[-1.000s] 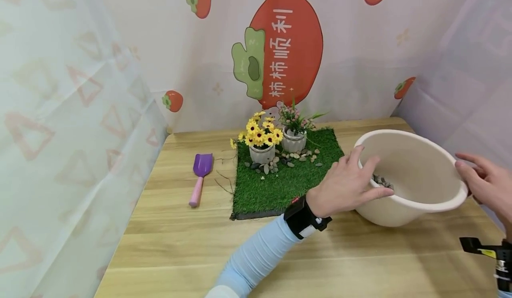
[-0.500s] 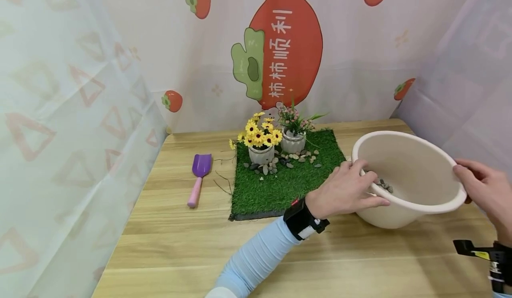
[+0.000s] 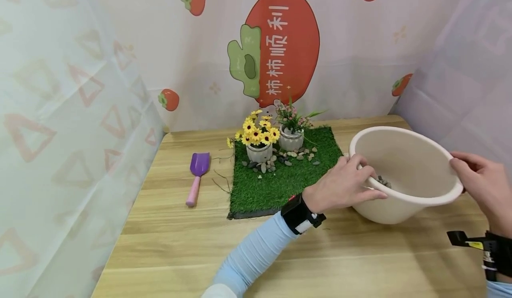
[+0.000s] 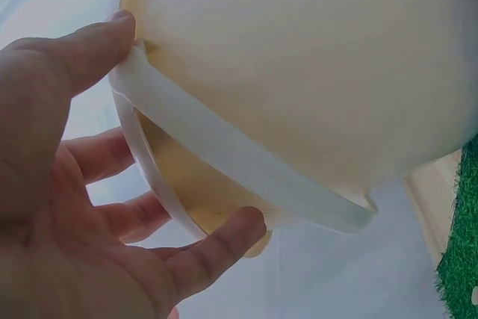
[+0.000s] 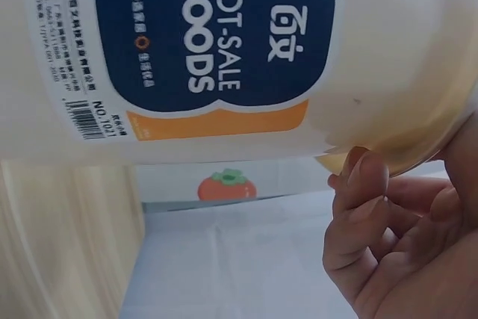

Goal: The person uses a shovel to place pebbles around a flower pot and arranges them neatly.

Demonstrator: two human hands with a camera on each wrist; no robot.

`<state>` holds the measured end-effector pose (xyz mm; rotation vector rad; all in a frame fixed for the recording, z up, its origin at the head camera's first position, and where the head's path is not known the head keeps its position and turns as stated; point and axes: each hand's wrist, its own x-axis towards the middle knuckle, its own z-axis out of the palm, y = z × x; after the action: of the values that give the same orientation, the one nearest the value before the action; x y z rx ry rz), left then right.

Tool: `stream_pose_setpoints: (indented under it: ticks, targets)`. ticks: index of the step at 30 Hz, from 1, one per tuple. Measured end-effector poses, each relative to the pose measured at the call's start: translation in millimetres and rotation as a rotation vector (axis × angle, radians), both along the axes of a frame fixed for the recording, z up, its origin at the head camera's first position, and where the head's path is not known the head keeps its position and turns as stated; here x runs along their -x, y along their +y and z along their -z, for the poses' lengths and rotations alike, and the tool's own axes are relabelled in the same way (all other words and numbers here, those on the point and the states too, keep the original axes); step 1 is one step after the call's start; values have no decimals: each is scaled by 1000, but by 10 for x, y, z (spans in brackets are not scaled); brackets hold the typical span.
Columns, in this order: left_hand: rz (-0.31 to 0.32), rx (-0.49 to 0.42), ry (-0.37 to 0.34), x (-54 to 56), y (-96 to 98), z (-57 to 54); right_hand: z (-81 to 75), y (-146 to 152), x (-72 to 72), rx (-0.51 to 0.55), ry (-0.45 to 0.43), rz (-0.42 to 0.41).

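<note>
A cream plastic bucket point(image 3: 390, 211) stands at the right of the table, with some grey pebbles point(image 3: 383, 182) visible inside. My left hand point(image 3: 340, 183) grips its left rim, fingers over the edge and thumb outside. In the left wrist view, the thumb presses near the end of the bucket's pale band-like handle point(image 4: 246, 162). At the opposite side, my right hand point(image 3: 482, 182) pinches the rim between thumb and curled fingers. A blue and orange label point(image 5: 216, 35) shows on the bucket's wall in the right wrist view. The bucket's base is partly hidden.
Left of the bucket lies a green turf mat point(image 3: 272, 195). It bears a pot of yellow flowers point(image 3: 259, 153), a pot of pink flowers point(image 3: 290, 140) and scattered pebbles point(image 3: 296, 155). A purple shovel point(image 3: 198, 169) lies further left. Printed curtains point(image 3: 352, 66) enclose the table.
The fingers of my left hand have come down from a raised pose onto the rim. The bucket and my right hand have shifted slightly left in view.
</note>
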<state>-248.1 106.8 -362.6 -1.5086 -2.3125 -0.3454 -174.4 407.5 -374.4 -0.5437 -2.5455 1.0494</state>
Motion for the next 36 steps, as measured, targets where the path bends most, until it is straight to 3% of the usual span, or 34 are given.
stream_pose_setpoints:
  ticks: [5,10,21,30,36]
  targets:
    - [14,-12,7,64,14,-25,-48,9,21,41,17,-12]
    - [62,5,-56,201,87,-60,-110,50,74,35,37,-1]
    - [139,67,-334,745,312,-255,-319,187,383,29,-8,25]
    - [125,137,-401,1183,454,-341,-380,281,686,102,54,-32]
    - [103,139,-422,1362,513,-319,-373,304,903,92,76,-10]
